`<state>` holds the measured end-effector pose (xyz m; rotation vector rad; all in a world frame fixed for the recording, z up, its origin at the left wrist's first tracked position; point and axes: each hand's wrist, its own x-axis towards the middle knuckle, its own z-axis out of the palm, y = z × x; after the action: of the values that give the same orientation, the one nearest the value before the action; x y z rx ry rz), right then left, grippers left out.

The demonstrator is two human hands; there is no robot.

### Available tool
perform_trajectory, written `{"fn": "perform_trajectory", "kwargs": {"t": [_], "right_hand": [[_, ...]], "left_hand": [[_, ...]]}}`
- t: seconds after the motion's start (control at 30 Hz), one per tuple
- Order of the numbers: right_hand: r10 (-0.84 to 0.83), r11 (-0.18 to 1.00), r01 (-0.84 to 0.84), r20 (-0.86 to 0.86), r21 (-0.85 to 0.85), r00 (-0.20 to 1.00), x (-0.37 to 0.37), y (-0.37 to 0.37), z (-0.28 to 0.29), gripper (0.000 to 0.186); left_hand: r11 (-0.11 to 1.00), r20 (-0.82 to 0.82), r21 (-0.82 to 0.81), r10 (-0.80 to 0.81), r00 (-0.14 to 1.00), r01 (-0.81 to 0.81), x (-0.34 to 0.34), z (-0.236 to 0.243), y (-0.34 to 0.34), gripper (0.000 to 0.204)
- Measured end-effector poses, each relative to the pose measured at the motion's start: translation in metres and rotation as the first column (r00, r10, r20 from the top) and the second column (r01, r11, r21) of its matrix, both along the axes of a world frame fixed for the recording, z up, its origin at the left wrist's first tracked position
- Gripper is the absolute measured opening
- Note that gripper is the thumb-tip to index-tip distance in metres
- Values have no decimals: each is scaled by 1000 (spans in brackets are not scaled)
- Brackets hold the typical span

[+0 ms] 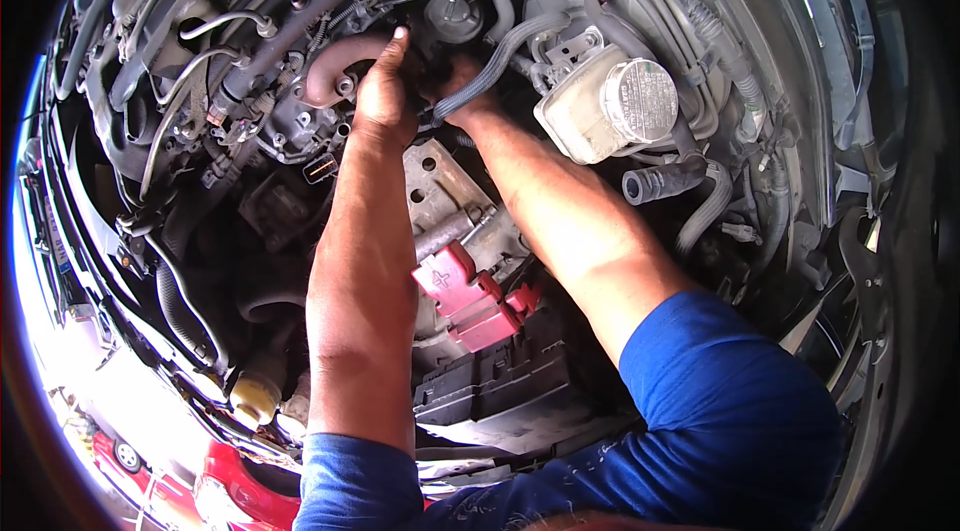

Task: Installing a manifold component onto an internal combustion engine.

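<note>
Both my hands reach deep into a car's engine bay. Beside a reddish-brown curved pipe [345, 61], my left hand [385, 96] shows its thumb stretched upward; its other fingers are hidden in the dark gap. Close to its right, my right hand [465, 91] is in shadow, partly behind a grey braided hose [505, 56]. Its fingers are too dark to make out, and so is whatever they touch. A round metal canister [455, 16] sits just beyond the hands. Beneath my wrists lies a metal bracket [435, 191] with holes.
A whitish fluid reservoir [580, 111] with a round cap [642, 101] stands right of my right forearm, above an open-ended hose [660, 181]. Between my forearms are a red terminal cover [470, 296] and a black battery tray [500, 386]. Metal fuel lines [225, 21] crowd the left.
</note>
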<state>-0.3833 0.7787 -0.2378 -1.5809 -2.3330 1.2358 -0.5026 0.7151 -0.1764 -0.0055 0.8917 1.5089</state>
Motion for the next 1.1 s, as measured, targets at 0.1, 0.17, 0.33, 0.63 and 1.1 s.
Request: {"fn": "perform_trajectory", "kwargs": {"t": [0.1, 0.17, 0.33, 0.63, 1.1], "right_hand": [[-28, 1000, 27, -50, -7, 998, 1, -1, 8, 72], [-22, 1000, 22, 0, -1, 1000, -1, -4, 21, 71], [15, 997, -14, 3, -72, 1000, -17, -20, 54, 69], [-57, 976, 95, -186, 198, 981, 11, 8, -27, 47], [301, 911, -323, 124, 256, 946, 7, -31, 61, 29]], "left_hand": [[954, -221, -250, -224, 949, 167, -3, -2, 5, 93], [927, -279, -328, -278, 919, 181, -5, -3, 7, 96], [982, -137, -181, -77, 988, 51, -23, -23, -4, 52], [951, -271, -286, -199, 942, 119, 10, 7, 12, 72], [896, -423, -442, -243, 873, 36, -18, 8, -16, 52]]}}
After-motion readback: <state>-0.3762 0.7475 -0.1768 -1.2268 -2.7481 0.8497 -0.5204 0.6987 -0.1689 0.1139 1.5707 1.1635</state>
